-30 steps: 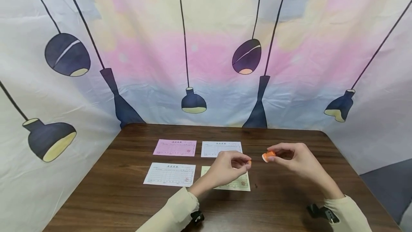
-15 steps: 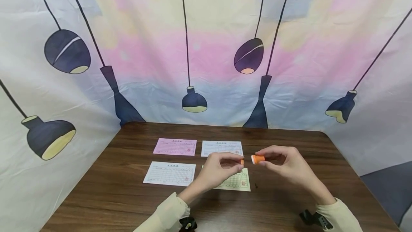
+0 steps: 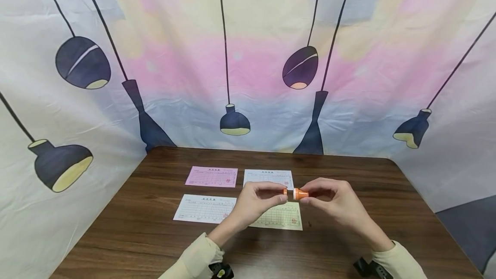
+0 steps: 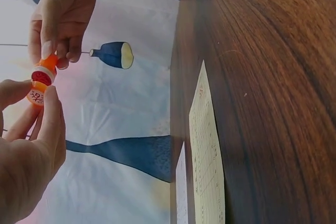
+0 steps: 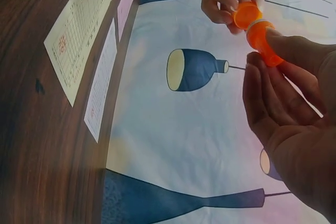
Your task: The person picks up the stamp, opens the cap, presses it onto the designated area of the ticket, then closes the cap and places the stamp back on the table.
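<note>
In the head view my left hand (image 3: 252,203) pinches a small orange cap (image 3: 285,192) between thumb and fingers. A character mark shows on the cap's end (image 4: 37,96) in the left wrist view. My right hand (image 3: 340,200) grips an orange stamp (image 3: 301,193) with a white collar, its red face turned to the cap. Cap and stamp are held in line above the table, a narrow gap between them in the head view. Below my left hand lies a pale yellow slip (image 3: 284,218) with a printed grid and a red stamp mark.
A pink slip (image 3: 211,176) and a white slip (image 3: 267,175) lie at the back of the brown table (image 3: 348,244). Another white slip (image 3: 204,207) is at front left. A curtain (image 3: 178,68) printed with lamps hangs behind the table.
My right hand has brought the stamp to the left and slightly down, close to the cap. My left hand has moved a little to the left with the cap.
</note>
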The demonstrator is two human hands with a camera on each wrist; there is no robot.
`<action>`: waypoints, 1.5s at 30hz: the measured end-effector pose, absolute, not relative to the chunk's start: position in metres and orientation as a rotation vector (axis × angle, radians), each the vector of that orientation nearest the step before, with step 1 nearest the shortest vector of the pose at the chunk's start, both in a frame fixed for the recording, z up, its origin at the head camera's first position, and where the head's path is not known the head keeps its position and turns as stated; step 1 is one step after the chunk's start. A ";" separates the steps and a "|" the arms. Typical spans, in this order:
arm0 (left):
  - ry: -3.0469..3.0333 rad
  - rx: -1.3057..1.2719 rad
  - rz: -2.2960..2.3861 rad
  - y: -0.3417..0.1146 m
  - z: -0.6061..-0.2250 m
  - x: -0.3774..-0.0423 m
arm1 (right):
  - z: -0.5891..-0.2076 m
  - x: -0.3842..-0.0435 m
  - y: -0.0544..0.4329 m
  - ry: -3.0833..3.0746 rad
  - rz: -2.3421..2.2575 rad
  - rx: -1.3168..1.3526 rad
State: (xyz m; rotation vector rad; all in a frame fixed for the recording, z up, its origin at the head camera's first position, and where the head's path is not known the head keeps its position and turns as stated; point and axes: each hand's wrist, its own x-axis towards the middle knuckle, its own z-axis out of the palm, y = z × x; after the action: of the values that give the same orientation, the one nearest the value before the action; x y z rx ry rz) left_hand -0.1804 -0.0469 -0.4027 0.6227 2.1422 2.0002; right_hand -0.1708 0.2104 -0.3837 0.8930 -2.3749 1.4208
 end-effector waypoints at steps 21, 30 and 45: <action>2.128 0.635 2.043 -0.043 -0.403 -0.181 | -0.384 -0.169 0.202 -2.365 1.463 0.944; 2.086 0.626 2.054 -0.043 -0.405 -0.180 | -0.387 -0.170 0.201 -2.355 1.478 0.959; 2.078 0.630 2.051 -0.043 -0.405 -0.181 | -0.388 -0.170 0.200 -2.349 1.494 0.959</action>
State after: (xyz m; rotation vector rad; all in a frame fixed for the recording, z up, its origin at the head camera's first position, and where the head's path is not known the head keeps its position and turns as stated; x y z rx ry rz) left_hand -0.1805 -0.0431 -0.4049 0.6299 2.0777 2.0507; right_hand -0.1702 0.1999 -0.3879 0.9593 -2.3490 1.4944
